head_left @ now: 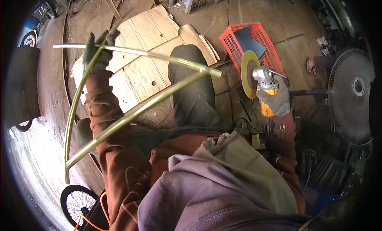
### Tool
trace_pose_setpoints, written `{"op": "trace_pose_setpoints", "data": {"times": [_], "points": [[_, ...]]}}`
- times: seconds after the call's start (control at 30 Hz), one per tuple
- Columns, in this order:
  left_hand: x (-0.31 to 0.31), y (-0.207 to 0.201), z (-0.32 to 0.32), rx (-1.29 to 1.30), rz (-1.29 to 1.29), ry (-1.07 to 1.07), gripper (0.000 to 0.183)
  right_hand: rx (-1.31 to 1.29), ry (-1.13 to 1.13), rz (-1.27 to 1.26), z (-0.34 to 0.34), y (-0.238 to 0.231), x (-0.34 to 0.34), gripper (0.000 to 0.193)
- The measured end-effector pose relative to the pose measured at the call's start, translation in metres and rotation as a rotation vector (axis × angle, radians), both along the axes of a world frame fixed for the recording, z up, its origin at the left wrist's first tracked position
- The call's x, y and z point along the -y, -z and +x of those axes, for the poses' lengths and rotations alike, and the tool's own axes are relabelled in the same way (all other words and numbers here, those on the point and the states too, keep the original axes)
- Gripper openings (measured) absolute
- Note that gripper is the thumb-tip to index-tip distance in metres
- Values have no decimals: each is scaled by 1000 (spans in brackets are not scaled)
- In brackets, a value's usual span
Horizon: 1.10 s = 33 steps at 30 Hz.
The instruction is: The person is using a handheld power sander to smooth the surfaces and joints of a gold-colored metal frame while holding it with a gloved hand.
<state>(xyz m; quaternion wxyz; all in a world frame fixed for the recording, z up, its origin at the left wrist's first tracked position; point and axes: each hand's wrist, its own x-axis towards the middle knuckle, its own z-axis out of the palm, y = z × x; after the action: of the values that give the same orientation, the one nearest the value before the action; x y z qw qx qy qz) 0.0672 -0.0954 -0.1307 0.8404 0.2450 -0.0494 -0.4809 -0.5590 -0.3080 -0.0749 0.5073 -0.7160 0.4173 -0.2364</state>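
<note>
Frame of brass-coloured tubing (157,102), in the head view, is gripped at its far left corner by the gloved left hand (96,59) and is slanted over the left forearm (103,98). An angle grinder (264,76) is clasped in the right hand (281,99), its disc (247,68) held apart from the frame's right end.

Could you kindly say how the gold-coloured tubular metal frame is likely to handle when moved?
The gold-coloured frame is probably stiff, since its tubes meet at joined corners. It may be light for its size, being mostly open between slim tubes. Held near one corner by the gloved left hand, it might swing or twist.
</note>
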Motion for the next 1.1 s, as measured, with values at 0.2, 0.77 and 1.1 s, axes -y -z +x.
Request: {"op": "trace_pose_setpoints", "data": {"times": [0.2, 0.77, 1.1], "points": [[31, -16, 26, -80, -149, 12, 77, 86, 63, 95, 5, -5, -4, 65], [-24, -45, -103, 445, -72, -125, 35, -203, -442, -214, 61, -46, -15, 78], [-35, -76, -128, 481, 5, -239, 30, -417, -598, -369, 104, -50, -10, 72]]}}
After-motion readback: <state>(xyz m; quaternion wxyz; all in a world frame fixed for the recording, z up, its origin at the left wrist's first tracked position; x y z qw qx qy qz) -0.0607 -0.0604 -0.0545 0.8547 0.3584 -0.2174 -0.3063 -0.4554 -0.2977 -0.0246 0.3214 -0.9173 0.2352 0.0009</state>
